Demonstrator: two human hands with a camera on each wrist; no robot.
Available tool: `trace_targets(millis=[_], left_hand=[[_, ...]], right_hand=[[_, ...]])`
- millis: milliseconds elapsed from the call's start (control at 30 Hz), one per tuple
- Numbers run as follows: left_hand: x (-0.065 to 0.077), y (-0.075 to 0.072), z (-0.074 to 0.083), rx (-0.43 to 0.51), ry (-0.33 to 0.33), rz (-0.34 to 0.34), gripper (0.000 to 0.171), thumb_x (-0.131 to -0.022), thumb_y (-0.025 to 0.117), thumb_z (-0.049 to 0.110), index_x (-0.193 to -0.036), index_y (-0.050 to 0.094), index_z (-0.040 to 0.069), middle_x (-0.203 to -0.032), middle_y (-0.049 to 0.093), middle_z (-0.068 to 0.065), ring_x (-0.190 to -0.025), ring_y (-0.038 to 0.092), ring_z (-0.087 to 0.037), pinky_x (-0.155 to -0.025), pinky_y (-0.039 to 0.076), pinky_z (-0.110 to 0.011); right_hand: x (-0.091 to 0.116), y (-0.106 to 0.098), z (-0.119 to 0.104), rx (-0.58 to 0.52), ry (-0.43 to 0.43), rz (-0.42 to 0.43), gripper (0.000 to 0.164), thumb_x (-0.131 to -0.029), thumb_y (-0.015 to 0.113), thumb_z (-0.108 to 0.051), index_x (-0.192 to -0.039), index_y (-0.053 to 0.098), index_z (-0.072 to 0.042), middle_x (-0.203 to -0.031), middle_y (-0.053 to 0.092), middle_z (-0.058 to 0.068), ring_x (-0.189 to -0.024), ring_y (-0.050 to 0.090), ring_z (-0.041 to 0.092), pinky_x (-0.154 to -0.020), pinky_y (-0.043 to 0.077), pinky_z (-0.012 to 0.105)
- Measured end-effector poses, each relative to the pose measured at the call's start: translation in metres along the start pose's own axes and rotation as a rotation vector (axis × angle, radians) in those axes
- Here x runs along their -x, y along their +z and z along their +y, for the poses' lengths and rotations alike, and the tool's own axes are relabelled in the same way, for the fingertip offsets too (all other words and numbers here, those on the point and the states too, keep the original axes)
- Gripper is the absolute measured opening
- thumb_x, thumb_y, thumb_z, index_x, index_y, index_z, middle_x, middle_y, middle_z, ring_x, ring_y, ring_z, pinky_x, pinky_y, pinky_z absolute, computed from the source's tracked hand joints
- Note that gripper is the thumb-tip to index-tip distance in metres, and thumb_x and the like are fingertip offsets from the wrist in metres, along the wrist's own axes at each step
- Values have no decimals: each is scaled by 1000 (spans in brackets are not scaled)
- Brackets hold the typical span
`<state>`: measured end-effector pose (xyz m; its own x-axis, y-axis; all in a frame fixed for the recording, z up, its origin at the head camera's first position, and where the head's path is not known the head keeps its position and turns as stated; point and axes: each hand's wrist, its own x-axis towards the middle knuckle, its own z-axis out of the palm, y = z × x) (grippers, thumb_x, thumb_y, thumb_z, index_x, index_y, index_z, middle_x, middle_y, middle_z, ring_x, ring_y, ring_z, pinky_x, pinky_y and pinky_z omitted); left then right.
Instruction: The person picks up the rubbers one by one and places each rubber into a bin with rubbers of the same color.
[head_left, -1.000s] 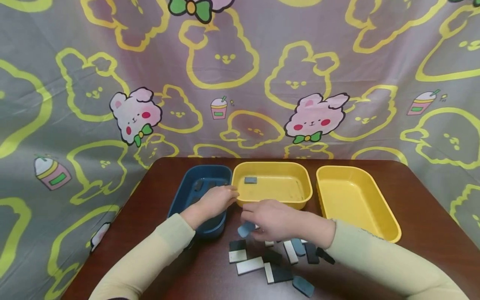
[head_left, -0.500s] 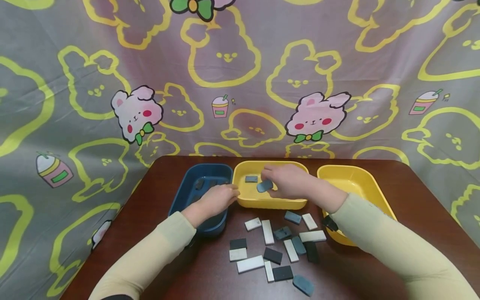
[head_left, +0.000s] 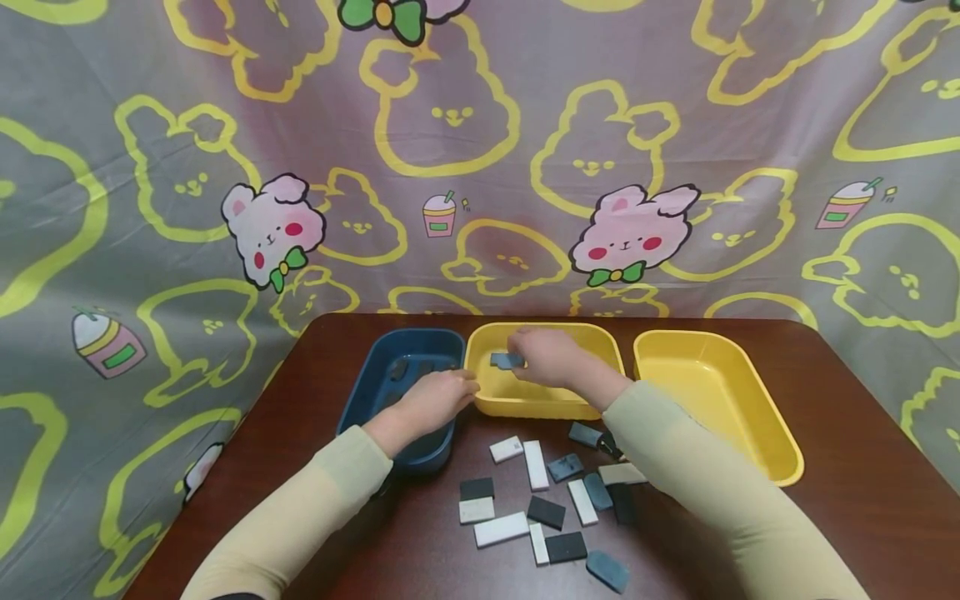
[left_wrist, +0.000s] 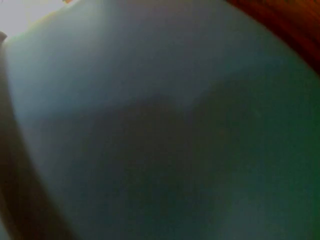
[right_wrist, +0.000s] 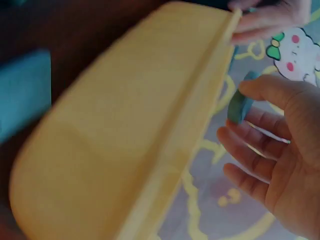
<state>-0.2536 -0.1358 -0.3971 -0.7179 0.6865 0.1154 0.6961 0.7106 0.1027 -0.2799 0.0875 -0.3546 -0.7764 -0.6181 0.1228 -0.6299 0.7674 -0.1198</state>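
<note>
My right hand (head_left: pixel 551 357) is over the middle yellow tray (head_left: pixel 543 402), pinching a small flat blue-grey block (right_wrist: pixel 240 103) between thumb and fingertips. In the head view it overlaps another blue-grey block (head_left: pixel 497 359) lying in that tray. My left hand (head_left: pixel 429 406) reaches across the dark blue tray (head_left: pixel 354 402) and grips the yellow tray's left rim with its fingertips; those fingers (right_wrist: pixel 272 20) also show at the rim in the right wrist view. The left wrist view is filled by a blurred blue surface, with the hand hidden.
Several white blocks (head_left: pixel 501 529), black blocks (head_left: pixel 566 547) and blue-grey blocks (head_left: pixel 607 571) lie scattered on the brown table (head_left: pixel 420 550). A second yellow tray (head_left: pixel 793 467) stands at the right. Dark blocks (head_left: pixel 398 369) lie in the blue tray. A patterned curtain (head_left: pixel 480 283) hangs behind.
My right hand has lifted the blue-grey block from the scattered pieces and carried it forward into the middle yellow tray, then slightly left toward the block there. The left hand has stayed put.
</note>
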Motion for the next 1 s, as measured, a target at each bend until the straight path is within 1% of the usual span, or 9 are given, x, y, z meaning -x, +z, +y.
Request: trace_targets(millis=[100, 233, 367, 500, 600, 667, 800, 1000], left_hand=[[0, 0, 0, -14, 2, 7, 17, -94, 66, 16, -107, 73, 8, -112, 68, -9, -97, 65, -22, -84, 52, -35], [0, -2, 1, -18, -2, 6, 16, -94, 66, 16, -106, 73, 8, -111, 68, -8, -95, 66, -21, -84, 52, -34], [0, -2, 2, -9, -8, -5, 15, -94, 66, 16, -104, 72, 9, -108, 69, -7, -91, 65, -20, -82, 52, -34], [0, -2, 3, -7, -9, -6, 15, -94, 66, 15, -105, 72, 8, -111, 68, -9, -95, 65, -22, -83, 52, -35], [0, -1, 3, -8, -11, -7, 16, -93, 66, 14, -106, 72, 8, -116, 67, -11, -101, 65, -25, -87, 51, -37], [0, -1, 3, -10, -12, -9, 16, -94, 66, 15, -107, 72, 8, -117, 67, -11, -103, 65, -25, -87, 51, -37], [0, -1, 3, -12, -10, -4, 16, -94, 66, 15, -106, 72, 8, -116, 67, -11, -102, 65, -25, -87, 51, -37], [1, -1, 3, -18, 4, 11, 14, -93, 66, 15, -105, 72, 8, -114, 68, -10, -99, 65, -24, -85, 52, -37]], right_hand=[[-7, 10, -6, -2, 54, 26, 20, -83, 74, -21, -93, 62, -8, -81, 54, 0, -66, 52, 15, -57, 44, 33], [-16, 28, -7, -44, 144, 66, 19, -83, 73, -20, -93, 62, -8, -82, 56, 2, -68, 53, 17, -60, 46, 35], [-23, 43, -6, -120, 232, 61, 20, -83, 74, -19, -95, 64, -7, -85, 58, 3, -73, 56, 19, -67, 48, 37], [-28, 55, -4, -158, 292, 24, 20, -84, 75, -22, -93, 64, -7, -83, 59, 3, -75, 56, 21, -70, 48, 39], [-30, 63, -1, -172, 311, -10, 17, -85, 74, -21, -89, 64, -8, -80, 59, 2, -75, 56, 20, -70, 48, 38], [-31, 68, 1, -180, 314, -22, 14, -84, 74, -18, -87, 63, -9, -78, 60, 1, -74, 56, 20, -70, 48, 38], [-32, 73, 3, -184, 306, -25, 11, -82, 73, -15, -86, 64, -9, -78, 61, 1, -73, 58, 20, -70, 48, 39], [-34, 75, 3, -163, 293, -21, 12, -84, 74, -18, -88, 67, -9, -80, 64, 1, -75, 59, 20, -72, 49, 38]])
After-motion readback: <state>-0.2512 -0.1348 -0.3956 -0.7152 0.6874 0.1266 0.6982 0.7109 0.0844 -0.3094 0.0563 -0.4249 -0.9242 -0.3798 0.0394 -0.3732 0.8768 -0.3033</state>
